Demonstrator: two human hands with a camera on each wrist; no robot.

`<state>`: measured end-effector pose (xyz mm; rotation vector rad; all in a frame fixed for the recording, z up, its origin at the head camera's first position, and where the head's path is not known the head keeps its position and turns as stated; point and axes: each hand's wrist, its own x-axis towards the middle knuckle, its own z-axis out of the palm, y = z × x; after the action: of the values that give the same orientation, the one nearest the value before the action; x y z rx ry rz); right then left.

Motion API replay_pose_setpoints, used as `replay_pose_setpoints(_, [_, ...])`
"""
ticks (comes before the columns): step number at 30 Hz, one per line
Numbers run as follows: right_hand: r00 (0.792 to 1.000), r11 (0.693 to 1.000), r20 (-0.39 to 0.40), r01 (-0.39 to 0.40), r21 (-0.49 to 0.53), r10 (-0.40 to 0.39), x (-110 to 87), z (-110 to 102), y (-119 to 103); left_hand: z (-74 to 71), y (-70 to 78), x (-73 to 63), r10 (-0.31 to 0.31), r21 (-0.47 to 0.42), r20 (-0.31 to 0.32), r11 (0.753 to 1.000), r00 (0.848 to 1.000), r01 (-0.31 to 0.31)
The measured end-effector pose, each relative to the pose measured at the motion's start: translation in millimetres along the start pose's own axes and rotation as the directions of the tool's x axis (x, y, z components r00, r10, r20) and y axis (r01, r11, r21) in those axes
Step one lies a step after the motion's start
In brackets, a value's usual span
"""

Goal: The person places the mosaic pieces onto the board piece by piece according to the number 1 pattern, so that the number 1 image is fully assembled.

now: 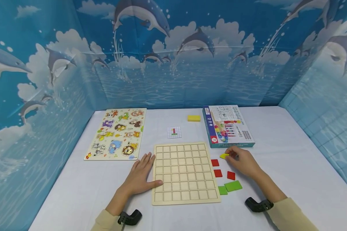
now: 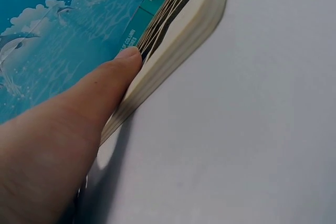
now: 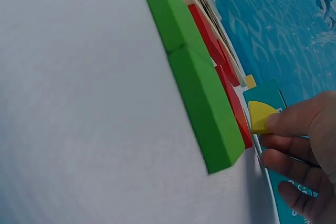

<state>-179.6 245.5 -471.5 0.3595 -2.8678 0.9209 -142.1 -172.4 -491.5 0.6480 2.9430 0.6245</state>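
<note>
A pale wooden board (image 1: 185,175) with a grid of square recesses lies in front of the person. Along its left edge rests the left hand (image 1: 140,178), fingers straight and thumb laid over the rim; the left wrist view shows that thumb (image 2: 113,74) against the board's side. To the right of the board, the right hand (image 1: 245,162) pinches a small yellow piece with a curved edge (image 3: 260,116) between thumb and fingers. Several red square tiles (image 1: 231,175) and two green tiles (image 1: 233,186) lie between this hand and the board, some touching its right edge.
Behind the right hand lies a printed game box (image 1: 231,128). A small grid card (image 1: 174,132) with a coloured figure sits beyond the board, a yellow block (image 1: 194,118) farther back. An animal puzzle board (image 1: 118,134) lies at the left. Dolphin-print cloth (image 1: 162,80) walls the table.
</note>
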Motion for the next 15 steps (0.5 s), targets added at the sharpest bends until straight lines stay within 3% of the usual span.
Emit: replay_pose_setpoints(15, [0.999,0.998,0.023,0.044,0.055,-0.045,7.4,-1,-19,-1.7,1.4,-0.8,-0.005,-0.004,-0.004,1.000,1.000,0.005])
